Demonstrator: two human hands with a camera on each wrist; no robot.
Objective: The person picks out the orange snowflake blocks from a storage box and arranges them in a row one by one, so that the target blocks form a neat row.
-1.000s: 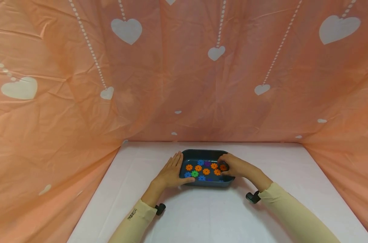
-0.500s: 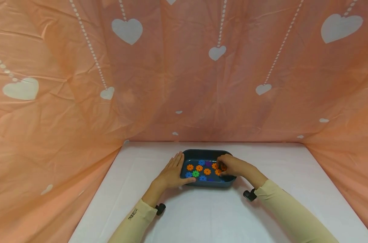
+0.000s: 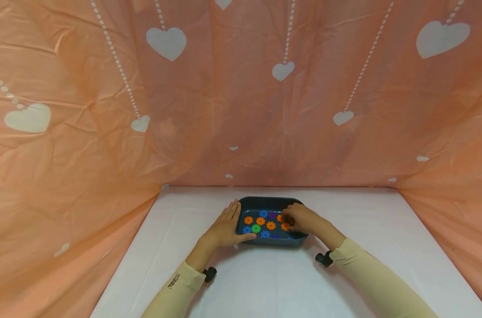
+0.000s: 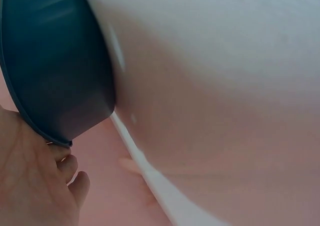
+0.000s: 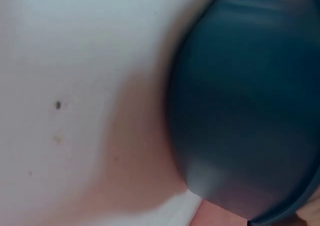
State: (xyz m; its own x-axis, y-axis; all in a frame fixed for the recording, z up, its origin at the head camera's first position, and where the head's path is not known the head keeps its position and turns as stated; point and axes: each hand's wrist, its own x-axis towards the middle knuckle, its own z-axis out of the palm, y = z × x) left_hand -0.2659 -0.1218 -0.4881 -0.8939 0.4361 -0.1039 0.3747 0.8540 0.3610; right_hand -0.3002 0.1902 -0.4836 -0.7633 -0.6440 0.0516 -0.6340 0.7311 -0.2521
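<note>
A dark blue-grey rectangular pan (image 3: 270,242) stands on the white table, with small flat flower-shaped pieces in orange (image 3: 271,225), blue (image 3: 265,234), green (image 3: 256,228) and purple lying on its bottom. My left hand (image 3: 222,229) rests on the pan's left end, fingers straight along the side and thumb over the front rim. Inside the right end is my right hand (image 3: 302,218), its fingers bent down over the orange pieces there. Whether a piece is between its fingertips is hidden. In the left wrist view, the left hand (image 4: 30,171) touches the pan's rim.
The white table (image 3: 272,282) spreads around the pan. Behind and at both sides hangs a peach curtain (image 3: 209,110) with white hearts. Black wrist cameras sit at the left wrist (image 3: 210,274) and right wrist (image 3: 324,259).
My right hand has shifted slightly left within the pan, its fingers curling more; the rightmost orange piece is now hidden by it. The left hand and the pan have stayed put.
</note>
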